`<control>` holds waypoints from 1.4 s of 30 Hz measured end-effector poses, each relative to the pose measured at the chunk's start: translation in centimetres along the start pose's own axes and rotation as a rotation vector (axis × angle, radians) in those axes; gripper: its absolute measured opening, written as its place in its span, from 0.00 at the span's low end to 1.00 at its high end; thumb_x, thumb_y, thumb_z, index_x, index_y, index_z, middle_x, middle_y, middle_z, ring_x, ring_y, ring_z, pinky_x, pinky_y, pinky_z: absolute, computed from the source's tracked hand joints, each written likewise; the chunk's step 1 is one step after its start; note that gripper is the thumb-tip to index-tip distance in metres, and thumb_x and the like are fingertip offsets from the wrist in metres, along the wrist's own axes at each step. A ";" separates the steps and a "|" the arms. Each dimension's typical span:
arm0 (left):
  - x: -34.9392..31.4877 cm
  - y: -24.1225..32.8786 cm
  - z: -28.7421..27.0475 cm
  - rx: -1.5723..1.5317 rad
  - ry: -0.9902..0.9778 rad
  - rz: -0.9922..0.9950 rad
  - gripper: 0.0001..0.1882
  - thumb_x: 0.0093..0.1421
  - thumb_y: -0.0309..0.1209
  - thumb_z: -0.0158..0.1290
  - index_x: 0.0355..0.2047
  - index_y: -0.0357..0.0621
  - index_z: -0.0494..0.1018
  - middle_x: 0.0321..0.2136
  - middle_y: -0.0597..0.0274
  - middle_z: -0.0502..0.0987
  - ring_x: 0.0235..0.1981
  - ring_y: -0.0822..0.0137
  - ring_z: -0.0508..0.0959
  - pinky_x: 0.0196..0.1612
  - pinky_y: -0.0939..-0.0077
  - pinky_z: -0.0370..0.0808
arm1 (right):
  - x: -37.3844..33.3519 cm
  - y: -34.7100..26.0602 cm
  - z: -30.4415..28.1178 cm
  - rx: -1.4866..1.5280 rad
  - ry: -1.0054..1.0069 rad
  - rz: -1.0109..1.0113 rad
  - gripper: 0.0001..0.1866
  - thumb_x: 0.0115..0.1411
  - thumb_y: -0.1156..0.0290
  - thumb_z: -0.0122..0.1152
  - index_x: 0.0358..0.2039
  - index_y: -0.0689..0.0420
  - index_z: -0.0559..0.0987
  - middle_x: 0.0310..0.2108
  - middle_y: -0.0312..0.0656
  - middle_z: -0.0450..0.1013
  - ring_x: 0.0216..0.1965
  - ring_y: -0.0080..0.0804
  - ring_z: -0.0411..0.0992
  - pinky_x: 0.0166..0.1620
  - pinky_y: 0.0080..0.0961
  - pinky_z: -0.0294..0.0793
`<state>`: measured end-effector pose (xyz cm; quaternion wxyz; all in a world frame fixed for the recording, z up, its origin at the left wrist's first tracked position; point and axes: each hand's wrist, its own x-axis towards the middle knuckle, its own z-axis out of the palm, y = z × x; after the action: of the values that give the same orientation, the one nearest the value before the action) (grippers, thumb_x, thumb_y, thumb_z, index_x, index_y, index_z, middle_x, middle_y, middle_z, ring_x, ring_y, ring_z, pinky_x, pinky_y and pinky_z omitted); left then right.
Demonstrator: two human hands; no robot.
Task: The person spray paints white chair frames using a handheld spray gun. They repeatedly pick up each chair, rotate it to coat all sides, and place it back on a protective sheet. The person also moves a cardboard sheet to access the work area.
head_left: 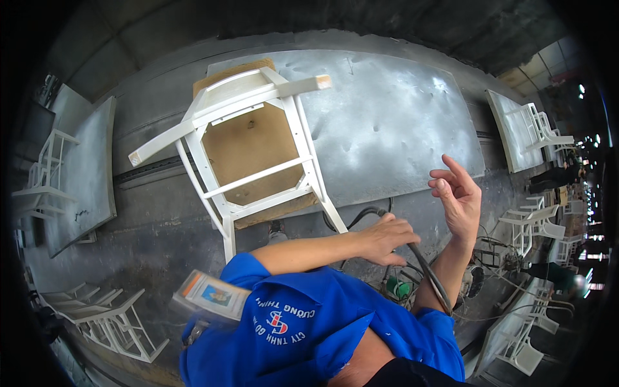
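Observation:
My left hand [387, 238] reaches across my body, its fingers wrapped round a black hose [425, 267]. From there the hose runs down past my right forearm, and another stretch loops beside the table edge. My right hand [459, 200] is raised at the table's near right corner, fingers apart and partly bent, with nothing seen in it. A white chair frame [258, 184] lies on the table to the left, touched by neither hand. Brown board [248, 145] shows through its seat opening. Two of its leg or post ends have bare tan tips.
The wide table [387, 122] has a grey, paint-misted top. More white chairs stand at the left [48, 174], lower left [113, 316] and right [532, 226]. Tangled hoses and a green object [398, 288] lie near my right arm. Other people are at the far right.

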<state>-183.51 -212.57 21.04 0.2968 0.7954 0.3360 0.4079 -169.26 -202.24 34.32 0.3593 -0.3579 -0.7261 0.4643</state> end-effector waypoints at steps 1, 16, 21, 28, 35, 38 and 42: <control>0.9 0.8 1.1 -0.076 -0.185 -0.030 0.23 0.56 0.46 0.66 0.45 0.46 0.76 0.40 0.55 0.82 0.49 0.52 0.81 0.54 0.50 0.72 | -1.2 1.3 -1.1 -0.019 0.014 0.030 0.25 0.68 0.71 0.68 0.63 0.63 0.75 0.41 0.42 0.82 0.38 0.21 0.77 0.39 0.18 0.77; 6.5 11.5 16.4 -0.098 -0.420 -0.033 0.18 0.59 0.41 0.65 0.32 0.36 0.75 0.28 0.44 0.80 0.36 0.40 0.82 0.42 0.45 0.78 | -38.7 39.0 -10.1 -0.385 -0.052 1.380 0.35 0.61 0.55 0.69 0.65 0.55 0.68 0.40 0.55 0.75 0.43 0.47 0.76 0.34 0.48 0.83; 8.3 14.7 16.0 -0.178 -0.474 -0.073 0.18 0.59 0.40 0.65 0.32 0.37 0.74 0.28 0.46 0.80 0.35 0.42 0.82 0.38 0.47 0.75 | -40.9 40.5 -9.7 -0.177 0.107 1.476 0.34 0.62 0.55 0.68 0.64 0.55 0.69 0.39 0.54 0.75 0.42 0.47 0.76 0.33 0.48 0.82; 8.6 17.3 14.0 -0.214 -0.373 -0.121 0.15 0.60 0.39 0.64 0.36 0.39 0.76 0.29 0.48 0.81 0.35 0.42 0.81 0.36 0.49 0.74 | -41.6 41.4 -9.1 -0.041 0.211 1.490 0.31 0.63 0.56 0.66 0.62 0.55 0.69 0.38 0.53 0.74 0.41 0.47 0.76 0.31 0.47 0.82; 7.5 16.5 14.1 -0.185 -0.318 -0.181 0.16 0.61 0.41 0.63 0.38 0.40 0.77 0.30 0.48 0.80 0.35 0.44 0.81 0.37 0.52 0.76 | -43.2 42.2 -7.9 0.063 0.318 1.489 0.29 0.64 0.56 0.65 0.60 0.55 0.69 0.37 0.52 0.74 0.39 0.47 0.76 0.30 0.47 0.82; 7.1 16.8 14.5 -0.202 -0.368 -0.189 0.16 0.61 0.41 0.64 0.38 0.40 0.77 0.30 0.51 0.81 0.35 0.46 0.82 0.36 0.54 0.76 | -44.2 42.3 -7.2 0.127 0.395 1.523 0.28 0.64 0.57 0.64 0.60 0.55 0.70 0.36 0.52 0.74 0.39 0.47 0.76 0.29 0.47 0.82; 7.2 17.7 14.5 -0.254 -0.438 -0.181 0.15 0.59 0.39 0.65 0.37 0.41 0.77 0.30 0.52 0.81 0.35 0.47 0.82 0.35 0.55 0.76 | -46.1 42.0 -6.0 0.245 0.522 1.598 0.26 0.65 0.57 0.63 0.59 0.54 0.70 0.36 0.51 0.73 0.38 0.47 0.76 0.28 0.47 0.81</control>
<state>-162.86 -220.43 30.41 0.4952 0.7878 0.2795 0.2365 -133.89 -225.96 -11.65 0.1157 -0.8176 -0.0936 0.5563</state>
